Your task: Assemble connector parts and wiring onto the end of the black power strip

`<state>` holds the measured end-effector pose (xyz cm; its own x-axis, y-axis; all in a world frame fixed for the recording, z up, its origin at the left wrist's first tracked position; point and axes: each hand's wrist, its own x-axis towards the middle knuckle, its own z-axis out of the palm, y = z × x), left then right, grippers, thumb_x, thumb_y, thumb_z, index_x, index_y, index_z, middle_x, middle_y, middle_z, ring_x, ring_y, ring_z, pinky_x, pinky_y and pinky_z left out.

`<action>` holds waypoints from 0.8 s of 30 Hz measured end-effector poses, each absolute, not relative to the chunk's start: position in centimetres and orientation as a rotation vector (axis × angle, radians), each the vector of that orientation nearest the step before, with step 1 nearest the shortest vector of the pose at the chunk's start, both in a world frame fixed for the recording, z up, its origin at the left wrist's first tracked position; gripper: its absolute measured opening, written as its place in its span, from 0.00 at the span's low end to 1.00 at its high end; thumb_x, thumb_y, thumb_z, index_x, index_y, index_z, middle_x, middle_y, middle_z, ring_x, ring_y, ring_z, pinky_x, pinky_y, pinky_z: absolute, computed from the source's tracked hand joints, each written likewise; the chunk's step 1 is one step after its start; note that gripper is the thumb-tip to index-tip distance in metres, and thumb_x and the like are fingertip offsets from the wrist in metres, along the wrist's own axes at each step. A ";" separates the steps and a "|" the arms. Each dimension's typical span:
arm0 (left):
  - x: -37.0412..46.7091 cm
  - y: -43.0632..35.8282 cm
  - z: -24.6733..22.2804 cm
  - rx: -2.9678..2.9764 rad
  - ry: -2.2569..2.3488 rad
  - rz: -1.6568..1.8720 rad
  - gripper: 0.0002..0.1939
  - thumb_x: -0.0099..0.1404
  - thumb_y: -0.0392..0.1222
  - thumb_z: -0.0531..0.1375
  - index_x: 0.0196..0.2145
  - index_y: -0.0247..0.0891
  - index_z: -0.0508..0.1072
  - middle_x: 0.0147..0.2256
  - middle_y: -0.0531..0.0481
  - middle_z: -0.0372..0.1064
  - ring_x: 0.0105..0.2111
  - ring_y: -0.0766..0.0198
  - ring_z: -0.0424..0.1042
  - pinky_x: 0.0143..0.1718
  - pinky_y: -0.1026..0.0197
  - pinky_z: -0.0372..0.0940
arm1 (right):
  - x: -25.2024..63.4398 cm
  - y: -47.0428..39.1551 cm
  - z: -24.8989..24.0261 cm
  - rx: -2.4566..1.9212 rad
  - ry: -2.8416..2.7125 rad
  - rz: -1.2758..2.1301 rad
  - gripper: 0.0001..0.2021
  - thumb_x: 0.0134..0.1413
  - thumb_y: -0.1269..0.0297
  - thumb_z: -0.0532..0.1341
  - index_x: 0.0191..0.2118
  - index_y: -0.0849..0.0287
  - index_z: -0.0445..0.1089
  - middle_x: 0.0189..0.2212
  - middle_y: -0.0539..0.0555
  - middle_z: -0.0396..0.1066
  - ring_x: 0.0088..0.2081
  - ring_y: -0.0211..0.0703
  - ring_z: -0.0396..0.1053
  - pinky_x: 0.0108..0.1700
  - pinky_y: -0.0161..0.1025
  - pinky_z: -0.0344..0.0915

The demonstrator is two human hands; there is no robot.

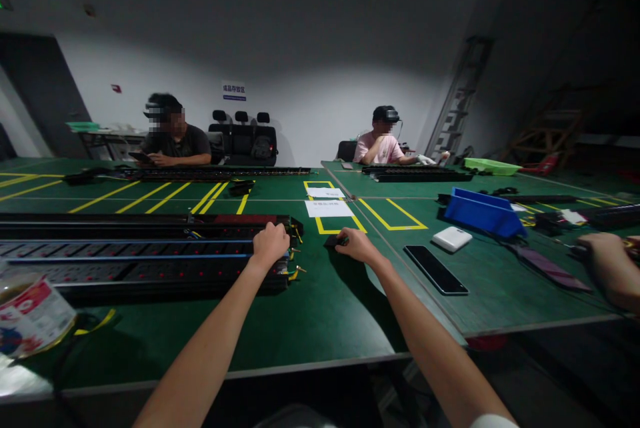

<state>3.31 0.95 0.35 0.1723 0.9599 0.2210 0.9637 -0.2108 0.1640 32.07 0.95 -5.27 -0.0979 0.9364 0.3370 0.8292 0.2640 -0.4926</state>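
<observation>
Sideways run the black strips under the left hand.

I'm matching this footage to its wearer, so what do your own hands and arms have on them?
My left hand and right hand wear no gloves, and I see no rings, watch or cables on either. Both forearms are uncovered. A plain white edge, probably a sleeve, shows on the right arm; no left sleeve is in view.

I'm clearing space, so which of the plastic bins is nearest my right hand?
The blue bin, just beyond the white box. It is nearer your right hand than the light green bin behind it.
</observation>
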 end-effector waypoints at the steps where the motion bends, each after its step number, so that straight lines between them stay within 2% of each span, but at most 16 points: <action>1: 3.3 0.9 0.4 -2.391 -1.965 -0.431 0.18 0.70 0.44 0.47 0.45 0.40 0.75 0.44 0.39 0.70 0.42 0.50 0.76 0.42 0.52 0.70 | 32.1 0.8 -5.2 -1.595 -1.959 0.229 0.10 0.45 0.67 0.69 0.37 0.58 0.75 0.31 0.53 0.75 0.31 0.42 0.69 0.33 0.35 0.60; 5: 3.3 0.8 0.4 -2.390 -1.971 -0.429 0.18 0.70 0.44 0.47 0.45 0.39 0.75 0.45 0.39 0.70 0.42 0.49 0.76 0.42 0.51 0.70 | 32.4 0.1 -4.1 -1.578 -1.973 0.136 0.15 0.44 0.61 0.71 0.40 0.58 0.77 0.37 0.56 0.73 0.36 0.45 0.69 0.38 0.37 0.63; 7: 3.4 0.8 0.3 -2.387 -1.974 -0.438 0.18 0.70 0.44 0.47 0.45 0.39 0.75 0.45 0.39 0.70 0.42 0.49 0.76 0.42 0.51 0.70 | 32.3 -0.3 -3.2 -1.534 -1.907 0.068 0.17 0.48 0.57 0.69 0.44 0.58 0.76 0.41 0.58 0.73 0.38 0.47 0.69 0.40 0.39 0.64; 9: 3.4 0.8 0.3 -2.369 -1.982 -0.443 0.18 0.70 0.44 0.48 0.45 0.39 0.75 0.45 0.39 0.70 0.43 0.49 0.76 0.43 0.51 0.69 | 31.6 -0.7 -2.4 -1.471 -1.825 0.047 0.15 0.54 0.56 0.65 0.45 0.58 0.76 0.40 0.59 0.73 0.37 0.46 0.69 0.40 0.40 0.64; 11: 3.5 0.8 0.2 -2.354 -1.998 -0.435 0.18 0.69 0.43 0.48 0.46 0.39 0.75 0.45 0.39 0.70 0.44 0.49 0.76 0.44 0.52 0.69 | 30.1 -1.2 -1.8 -1.377 -1.817 0.147 0.13 0.59 0.55 0.61 0.40 0.59 0.77 0.34 0.57 0.74 0.33 0.44 0.68 0.36 0.38 0.64; 14: 3.6 0.7 0.3 -2.347 -2.024 -0.423 0.18 0.70 0.43 0.48 0.48 0.40 0.75 0.46 0.39 0.69 0.46 0.49 0.75 0.45 0.52 0.68 | 27.3 -2.2 -1.8 -1.201 -2.032 0.500 0.15 0.60 0.53 0.60 0.36 0.58 0.78 0.26 0.52 0.72 0.28 0.40 0.66 0.30 0.35 0.61; 16: 3.6 0.6 0.3 -2.346 -2.028 -0.424 0.19 0.70 0.43 0.48 0.49 0.40 0.75 0.47 0.39 0.69 0.46 0.50 0.75 0.46 0.52 0.68 | 25.8 -2.8 -2.1 -1.086 -2.173 0.722 0.14 0.56 0.54 0.65 0.41 0.57 0.78 0.28 0.50 0.72 0.28 0.39 0.67 0.29 0.34 0.62; 19: 3.6 0.6 0.1 -2.340 -2.023 -0.446 0.19 0.70 0.44 0.48 0.49 0.40 0.75 0.47 0.38 0.69 0.46 0.49 0.75 0.46 0.51 0.68 | 24.6 -3.5 -2.5 -0.994 -2.248 0.940 0.20 0.51 0.58 0.69 0.50 0.56 0.75 0.33 0.50 0.74 0.31 0.39 0.70 0.32 0.33 0.65; 24: 3.6 0.8 -0.4 -2.341 -2.000 -0.495 0.19 0.69 0.43 0.48 0.48 0.39 0.75 0.47 0.37 0.69 0.46 0.47 0.75 0.46 0.50 0.68 | 24.3 -3.5 -3.2 -1.011 -2.177 0.976 0.17 0.53 0.62 0.68 0.48 0.57 0.75 0.33 0.51 0.76 0.33 0.41 0.73 0.35 0.35 0.67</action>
<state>3.61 0.79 -0.35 0.1269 0.9591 0.2529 0.9663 -0.1771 0.1867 24.34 -3.46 -3.20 -0.5706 0.8041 0.1668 0.4103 0.4551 -0.7903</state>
